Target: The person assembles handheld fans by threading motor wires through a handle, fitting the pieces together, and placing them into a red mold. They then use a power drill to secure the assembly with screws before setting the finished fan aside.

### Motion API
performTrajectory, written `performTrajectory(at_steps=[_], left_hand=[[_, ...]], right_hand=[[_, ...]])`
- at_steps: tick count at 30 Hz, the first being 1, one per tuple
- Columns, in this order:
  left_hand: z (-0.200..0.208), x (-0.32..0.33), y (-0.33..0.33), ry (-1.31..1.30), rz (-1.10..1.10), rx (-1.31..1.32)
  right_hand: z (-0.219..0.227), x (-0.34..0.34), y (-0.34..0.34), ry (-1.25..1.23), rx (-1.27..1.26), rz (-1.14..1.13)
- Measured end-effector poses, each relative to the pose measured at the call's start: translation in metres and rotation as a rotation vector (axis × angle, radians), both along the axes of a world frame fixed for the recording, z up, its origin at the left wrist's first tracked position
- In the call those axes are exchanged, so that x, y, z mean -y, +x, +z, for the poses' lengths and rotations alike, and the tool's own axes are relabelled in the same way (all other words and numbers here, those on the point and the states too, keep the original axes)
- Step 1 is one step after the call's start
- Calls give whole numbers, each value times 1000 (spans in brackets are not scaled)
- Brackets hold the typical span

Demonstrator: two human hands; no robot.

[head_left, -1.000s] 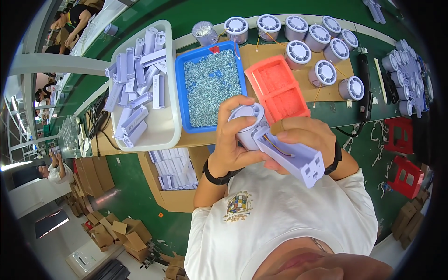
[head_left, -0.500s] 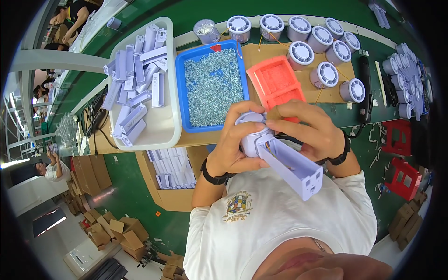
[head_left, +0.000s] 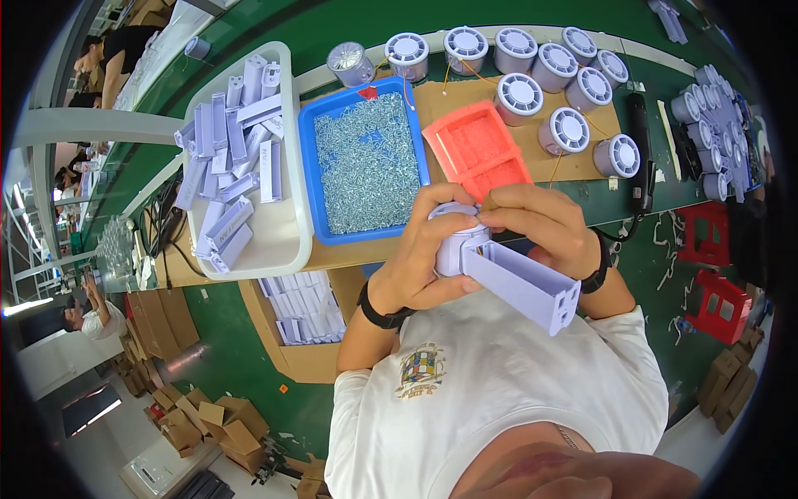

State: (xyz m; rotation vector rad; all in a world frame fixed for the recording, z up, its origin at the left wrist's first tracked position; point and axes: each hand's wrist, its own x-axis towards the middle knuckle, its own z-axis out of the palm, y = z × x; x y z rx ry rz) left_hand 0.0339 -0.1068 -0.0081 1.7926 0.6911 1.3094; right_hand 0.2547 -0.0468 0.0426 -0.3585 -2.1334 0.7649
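Head view shows both hands raised over the person's lap side of the surface (head_left: 600, 204), with a pale lilac round housing (head_left: 449, 256) between them; a long trough-shaped handle (head_left: 524, 287) juts from it toward the lower right, its open side up and its far end free. The left hand (head_left: 414, 270) has its fingers curled around the housing, thumb below, in a firm wrap; the right hand (head_left: 549, 233) has its fingers bent and drawn close together at the housing's upper right edge, just above the handle's root; its thumb is mostly hidden, so I cannot tell whether those fingers pinch the rim or some small piece.

For this step, it seems best to let the left hand bear the weight and stop the housing turning, while the right hand works with light fingertip pressure; the handle's root should sit square against the housing, without the long end pulling the joint askew; any lead inside the trough would be best kept clear of the seam, as a trapped wire could be damaged.

Beyond the hands lies a red tray (head_left: 483, 143); to its left, a blue tray (head_left: 308, 183) of small screws (head_left: 370, 170); farther left, a white bin (head_left: 301, 220) of loose lilac channel pieces (head_left: 270, 170); vent-topped round units (head_left: 519, 98) stand at the upper right.
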Motion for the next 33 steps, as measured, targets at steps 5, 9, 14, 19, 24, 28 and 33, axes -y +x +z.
performTrajectory(at_steps=[5,9,14,19,24,28,33], left_hand=[[18,-7,28,41,124,63],[41,-6,20,33,313,-351],[33,-11,13,97,405,-901],[37,-4,-1,56,314,-859],[49,0,-10,32,294,-853],[63,3,-15,32,285,-847],[123,4,-29,126,312,-861]], right_hand=[[3,16,3,-86,86,-227],[4,16,18,-173,128,-368],[11,-2,35,-183,169,-336],[22,-27,16,-133,179,-274],[26,-48,-10,7,350,-206],[23,-53,-22,-73,428,-171],[34,-52,-19,-177,413,-193]])
